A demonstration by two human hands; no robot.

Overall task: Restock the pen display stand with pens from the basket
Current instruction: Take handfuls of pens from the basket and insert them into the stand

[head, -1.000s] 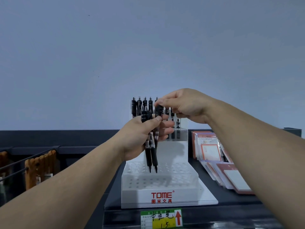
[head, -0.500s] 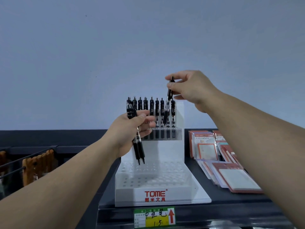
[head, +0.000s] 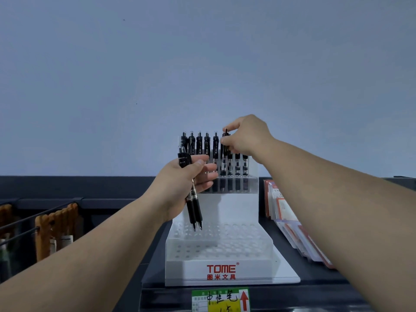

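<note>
A white tiered pen display stand (head: pixel 221 251) marked TOME stands on a dark shelf, its lower tiers full of empty holes. Several black pens (head: pixel 203 146) stand upright in its top row. My left hand (head: pixel 185 185) grips two black pens (head: pixel 194 206), tips down, in front of the stand's left side. My right hand (head: pixel 244 137) pinches the top of one black pen (head: pixel 225 143), which stands upright in the top row among the others. The basket is not in view.
Red and white packaged cards (head: pixel 290 224) lie to the right of the stand on the shelf. Brown items (head: pixel 54 230) hang behind a wire rail at left. A green and yellow price label (head: pixel 221 300) sits on the shelf edge below the stand.
My right hand took one pen from the left hand's bunch, lifted it, then lowered it into the top row. The left hand keeps two pens.
</note>
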